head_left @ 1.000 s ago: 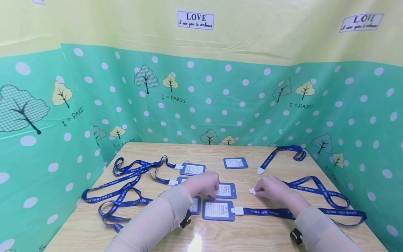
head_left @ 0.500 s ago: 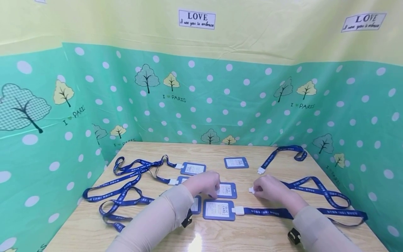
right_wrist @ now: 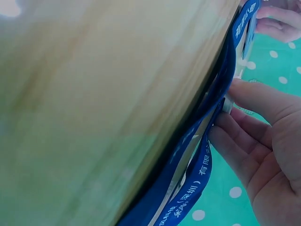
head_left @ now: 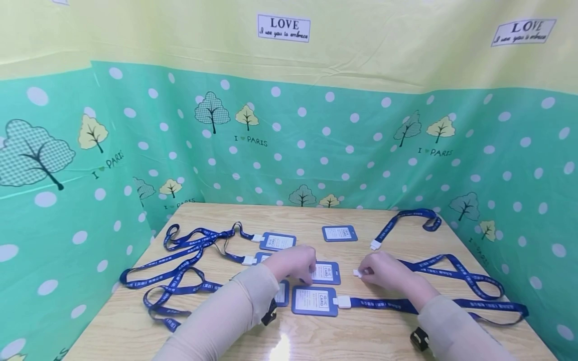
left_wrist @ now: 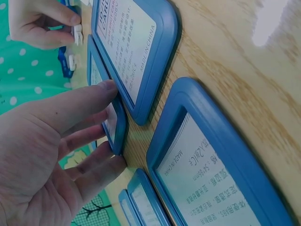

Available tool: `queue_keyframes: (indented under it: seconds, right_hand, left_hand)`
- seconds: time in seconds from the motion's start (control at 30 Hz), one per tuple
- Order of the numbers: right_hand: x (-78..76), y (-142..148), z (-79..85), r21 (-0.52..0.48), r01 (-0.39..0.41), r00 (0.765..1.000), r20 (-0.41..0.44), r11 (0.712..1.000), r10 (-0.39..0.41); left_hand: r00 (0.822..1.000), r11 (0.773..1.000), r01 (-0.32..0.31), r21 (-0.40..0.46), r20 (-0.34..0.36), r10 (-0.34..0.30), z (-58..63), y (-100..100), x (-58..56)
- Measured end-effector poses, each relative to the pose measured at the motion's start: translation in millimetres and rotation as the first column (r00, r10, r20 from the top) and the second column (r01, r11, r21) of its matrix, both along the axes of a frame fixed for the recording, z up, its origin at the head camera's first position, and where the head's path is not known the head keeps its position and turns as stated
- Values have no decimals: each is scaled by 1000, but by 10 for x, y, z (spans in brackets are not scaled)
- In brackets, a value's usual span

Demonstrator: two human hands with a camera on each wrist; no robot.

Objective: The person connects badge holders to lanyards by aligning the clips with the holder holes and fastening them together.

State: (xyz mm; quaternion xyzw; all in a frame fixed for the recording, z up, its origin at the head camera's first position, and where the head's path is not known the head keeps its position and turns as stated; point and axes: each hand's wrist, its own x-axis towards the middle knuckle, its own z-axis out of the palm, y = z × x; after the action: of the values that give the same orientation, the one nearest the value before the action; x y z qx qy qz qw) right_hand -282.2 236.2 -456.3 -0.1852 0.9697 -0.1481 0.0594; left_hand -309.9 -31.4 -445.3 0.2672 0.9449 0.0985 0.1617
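Observation:
My left hand (head_left: 295, 263) holds a blue-framed ID card holder (head_left: 327, 273) lying on the table, its thumb on one long edge and its fingers at the opposite edge in the left wrist view. Between the thumb and fingers of my right hand (head_left: 384, 271) is the white clip (head_left: 356, 273) of a blue lanyard (head_left: 456, 275). A small gap separates this clip from the slotted end of the holder. Just in front lies another card holder (head_left: 314, 301), joined by a white clip to a second lanyard (head_left: 384, 304). The right hand hides part of the strap it holds.
Several card holders with tangled lanyards (head_left: 180, 250) lie at the left, partly behind my left arm. A loose card holder (head_left: 339, 233) and a separate lanyard (head_left: 393, 225) rest toward the back. A polka-dot curtain (head_left: 298, 140) surrounds the wooden table (head_left: 244, 341).
My right hand has moved slightly left, bringing the clip closer to the held card holder. The left hand and its card holder stay in place.

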Motion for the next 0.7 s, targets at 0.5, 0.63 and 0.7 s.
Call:
queue_keyframes:
  seconds: [0.5, 0.63, 0.7]
  right_hand:
    - [-27, -140, 22, 28, -17, 1000, 8, 999, 17]
    - [-31, -163, 13, 28, -33, 999, 2, 999, 33]
    - [-30, -174, 9, 28, -38, 999, 3, 999, 38]
  left_hand:
    - [1000, 1000, -16, 10, 5, 16, 22, -5, 16]
    - [1000, 1000, -16, 11, 2, 16, 19, -9, 17]
    - [1000, 1000, -15, 13, 0, 15, 10, -10, 13]
